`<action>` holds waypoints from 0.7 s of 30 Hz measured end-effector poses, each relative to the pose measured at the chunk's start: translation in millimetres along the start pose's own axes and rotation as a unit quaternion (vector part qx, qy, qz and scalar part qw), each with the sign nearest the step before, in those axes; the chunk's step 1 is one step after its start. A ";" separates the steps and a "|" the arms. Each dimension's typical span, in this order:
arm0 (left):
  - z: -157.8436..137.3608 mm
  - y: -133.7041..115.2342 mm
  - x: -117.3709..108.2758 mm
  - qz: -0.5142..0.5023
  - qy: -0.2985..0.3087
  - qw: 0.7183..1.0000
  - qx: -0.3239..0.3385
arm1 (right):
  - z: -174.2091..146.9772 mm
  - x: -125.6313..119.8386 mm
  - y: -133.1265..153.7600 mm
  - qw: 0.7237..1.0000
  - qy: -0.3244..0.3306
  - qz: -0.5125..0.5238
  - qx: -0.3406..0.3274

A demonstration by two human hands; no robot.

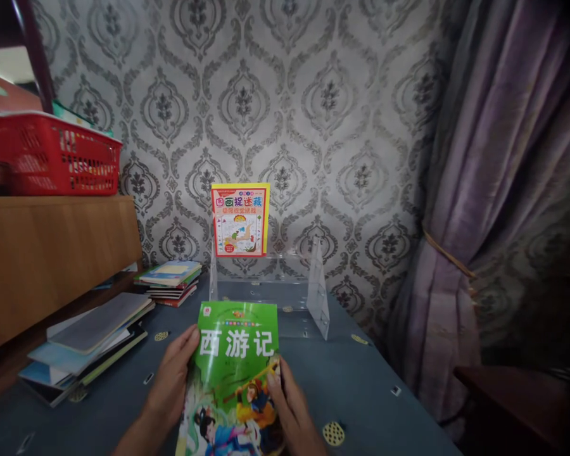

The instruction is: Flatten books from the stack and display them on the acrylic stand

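A green picture book (235, 373) with white Chinese characters and cartoon figures on its cover is held upright in front of me. My left hand (173, 373) grips its left edge. On the right edge, my right hand (289, 405) has the thumb on the cover, the other fingers partly hidden. Just beyond the book stands a clear acrylic rack (318, 294) with stepped tiers. On the rack's upper tier, toward the left, leans a red-framed children's book (240, 221), with a yellow edge showing behind it.
Books lie in a loose pile (95, 335) at the left, with a smaller stack (171, 278) farther back. A red plastic basket (90, 152) sits on a wooden cabinet (57, 253). A tied curtain (465, 221) hangs at the right, beside the cloth-covered table (370, 399).
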State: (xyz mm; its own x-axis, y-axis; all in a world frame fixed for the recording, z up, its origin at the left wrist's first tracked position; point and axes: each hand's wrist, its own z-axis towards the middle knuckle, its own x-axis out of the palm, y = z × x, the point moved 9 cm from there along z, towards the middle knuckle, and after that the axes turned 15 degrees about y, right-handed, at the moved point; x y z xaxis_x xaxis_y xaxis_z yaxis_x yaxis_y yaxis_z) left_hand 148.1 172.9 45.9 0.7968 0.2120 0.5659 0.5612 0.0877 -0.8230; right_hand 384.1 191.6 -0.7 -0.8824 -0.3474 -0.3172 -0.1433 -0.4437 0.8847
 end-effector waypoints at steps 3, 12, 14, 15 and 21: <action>8.7 -15.9 -3.8 0.023 0.020 0.997 0.066 | 27.0 -4.2 28.5 0.998 0.029 0.045 -0.017; -0.9 -3.7 -83.7 0.260 -0.072 0.958 0.102 | 18.9 7.1 21.6 0.994 0.085 -0.016 -0.062; -8.1 -1.2 -81.5 0.301 -0.060 0.944 0.119 | 17.6 11.1 22.0 0.991 0.114 -0.038 -0.063; -10.6 -1.2 -76.8 0.319 -0.044 0.938 0.128 | 17.6 9.5 23.3 0.991 0.113 -0.049 -0.058; -14.6 -19.6 -39.0 0.491 0.126 0.852 0.134 | 15.0 -8.7 31.9 0.987 0.120 -0.098 -0.044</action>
State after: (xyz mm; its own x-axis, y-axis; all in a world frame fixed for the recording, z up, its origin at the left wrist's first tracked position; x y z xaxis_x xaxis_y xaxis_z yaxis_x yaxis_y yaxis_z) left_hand 109.3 148.7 40.6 0.8943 0.0983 -0.4366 -0.4474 0.2146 -0.8682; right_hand 380.4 192.9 35.5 -0.7078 -0.4288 -0.5614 -0.2521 -0.5891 0.7677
